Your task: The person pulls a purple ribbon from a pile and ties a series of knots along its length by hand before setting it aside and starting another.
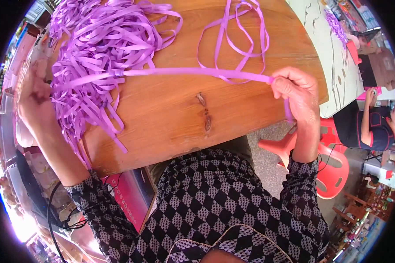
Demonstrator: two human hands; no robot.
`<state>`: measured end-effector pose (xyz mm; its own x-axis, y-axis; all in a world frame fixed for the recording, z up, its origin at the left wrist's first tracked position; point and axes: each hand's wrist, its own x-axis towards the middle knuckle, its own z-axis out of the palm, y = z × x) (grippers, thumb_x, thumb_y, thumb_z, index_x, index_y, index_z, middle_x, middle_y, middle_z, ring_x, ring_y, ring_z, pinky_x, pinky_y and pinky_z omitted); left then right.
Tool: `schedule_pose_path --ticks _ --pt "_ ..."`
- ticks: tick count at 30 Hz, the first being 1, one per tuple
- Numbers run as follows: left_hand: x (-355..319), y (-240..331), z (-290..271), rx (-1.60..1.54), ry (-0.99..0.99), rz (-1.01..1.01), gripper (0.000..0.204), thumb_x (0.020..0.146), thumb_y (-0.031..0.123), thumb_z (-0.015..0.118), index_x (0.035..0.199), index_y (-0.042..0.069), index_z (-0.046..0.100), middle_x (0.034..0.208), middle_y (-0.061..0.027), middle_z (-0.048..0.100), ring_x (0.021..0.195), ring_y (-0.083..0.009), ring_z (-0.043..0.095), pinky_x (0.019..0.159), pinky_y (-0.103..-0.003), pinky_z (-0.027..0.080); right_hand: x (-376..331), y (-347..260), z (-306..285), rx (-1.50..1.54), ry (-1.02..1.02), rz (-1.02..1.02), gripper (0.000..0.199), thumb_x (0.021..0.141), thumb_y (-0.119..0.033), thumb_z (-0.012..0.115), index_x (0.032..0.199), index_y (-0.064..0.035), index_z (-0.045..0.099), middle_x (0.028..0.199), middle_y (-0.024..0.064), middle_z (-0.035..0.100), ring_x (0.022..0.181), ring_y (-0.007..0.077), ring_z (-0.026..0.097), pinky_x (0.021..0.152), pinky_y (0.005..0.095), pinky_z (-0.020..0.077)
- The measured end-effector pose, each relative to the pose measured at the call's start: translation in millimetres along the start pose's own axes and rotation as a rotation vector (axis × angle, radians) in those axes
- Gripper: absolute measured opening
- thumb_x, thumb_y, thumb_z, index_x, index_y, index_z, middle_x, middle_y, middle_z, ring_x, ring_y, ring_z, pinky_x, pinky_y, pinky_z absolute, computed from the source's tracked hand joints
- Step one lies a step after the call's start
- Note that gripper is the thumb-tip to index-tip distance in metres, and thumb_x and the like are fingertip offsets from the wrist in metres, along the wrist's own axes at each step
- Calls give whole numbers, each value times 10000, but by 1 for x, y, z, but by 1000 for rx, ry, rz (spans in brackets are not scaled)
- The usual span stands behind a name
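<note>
A purple ribbon (175, 71) spans the table in a shallow arc between my two hands. My right hand (296, 92) pinches it between thumb and fingers, and a short tail hangs below that hand. At the far left, my left hand (36, 94) is smeared by motion; the ribbon's other end runs to its closed fingers, whose exact grip is blurred. A small joint or knot shows on the ribbon towards the left. Beside my left hand lies a big tangled heap of purple ribbon (105, 39). Loose loops of ribbon (265, 39) lie at the back, right of the middle.
The wooden table (171, 118) has a curved right edge, with a white marbled surface (333, 87) beyond. A red plastic chair (333, 175) stands below right. Another person (375, 125) sits at far right. Black cables (52, 210) hang at the lower left.
</note>
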<state>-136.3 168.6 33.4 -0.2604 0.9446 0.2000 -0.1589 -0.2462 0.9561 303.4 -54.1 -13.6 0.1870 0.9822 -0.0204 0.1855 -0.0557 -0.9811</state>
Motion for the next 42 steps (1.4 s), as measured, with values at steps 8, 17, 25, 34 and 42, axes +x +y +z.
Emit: schedule_pose_path --ticks 8,17,25,34,42 --pt "-151 -4 115 637 -579 627 596 708 75 717 1238 -1 457 1191 -148 527 1149 -254 465 992 -360 337 -8 -12 80 -336 -141 -416 60 782 -2 621 834 27 625 710 66 607 601 152 568 548 253 437" --pt "-195 -24 103 176 -1015 -714 206 868 205 606 856 1 631 648 39 530 541 -13 423 473 -162 308 -15 -18 78 -196 -181 -182 93 734 27 651 819 25 613 702 81 584 600 184 559 550 285 422" --pt "-189 -32 86 -318 -854 -1094 313 786 202 688 1006 -10 618 743 -56 627 561 -59 528 452 -151 352 -14 2 81 -295 -40 -446 129 713 -34 698 808 13 625 708 86 586 633 178 551 565 279 411" --pt "-206 -37 91 -389 -716 -825 550 711 -21 636 1237 -27 478 1087 -174 599 928 -187 588 754 -236 466 -14 13 120 -627 9 -855 292 560 6 693 823 27 568 662 93 529 548 252 477 479 343 351" --pt "-215 -43 87 -3 -907 -726 266 789 -34 614 1050 -7 567 890 14 574 810 -34 517 713 -178 422 -16 0 115 -666 23 -905 293 537 24 647 828 9 613 784 100 594 600 233 506 507 301 393"
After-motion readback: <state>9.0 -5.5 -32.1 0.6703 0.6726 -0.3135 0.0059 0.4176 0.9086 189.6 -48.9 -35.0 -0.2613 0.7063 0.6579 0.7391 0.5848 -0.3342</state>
